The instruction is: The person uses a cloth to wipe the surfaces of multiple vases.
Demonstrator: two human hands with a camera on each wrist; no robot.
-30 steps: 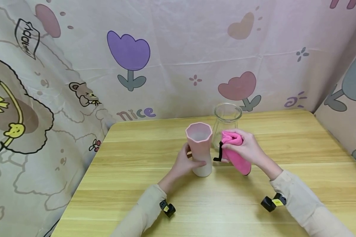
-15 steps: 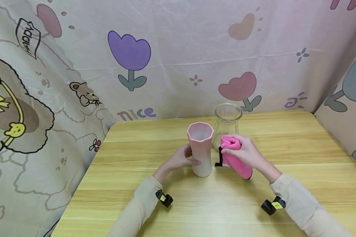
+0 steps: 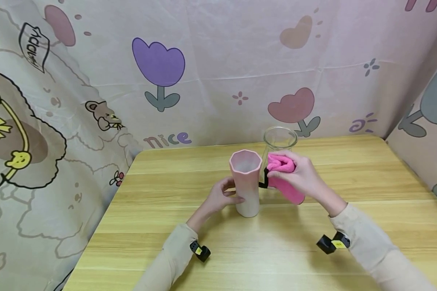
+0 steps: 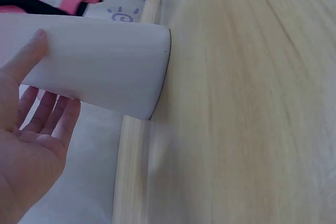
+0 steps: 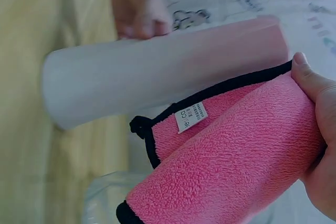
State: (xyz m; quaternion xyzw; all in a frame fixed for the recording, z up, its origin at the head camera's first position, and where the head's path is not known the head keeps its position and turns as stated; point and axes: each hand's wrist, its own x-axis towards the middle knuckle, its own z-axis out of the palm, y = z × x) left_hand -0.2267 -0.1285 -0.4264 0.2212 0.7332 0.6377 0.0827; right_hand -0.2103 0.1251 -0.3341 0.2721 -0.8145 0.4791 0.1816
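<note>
Head view: your left hand [image 3: 217,198] wraps round the pink-and-white vase [image 3: 247,186], upright on the table [image 3: 182,182], presumably to steady it. Your right hand [image 3: 303,176] grips the pink cloth [image 3: 289,191] just beside it, rolled seemingly to stay compact. Beyond that hand stands a glass vessel [image 3: 276,148]. Your right wrist view reveals the cloth's lettered label [image 5: 191,117]; the head view doesn't.

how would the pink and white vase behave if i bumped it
The vase would probably tip if bumped up high, since it is tall and narrow. It seems stiff, showing no dent where the left hand holds it, and looks smooth, so it might be slippery.
</note>
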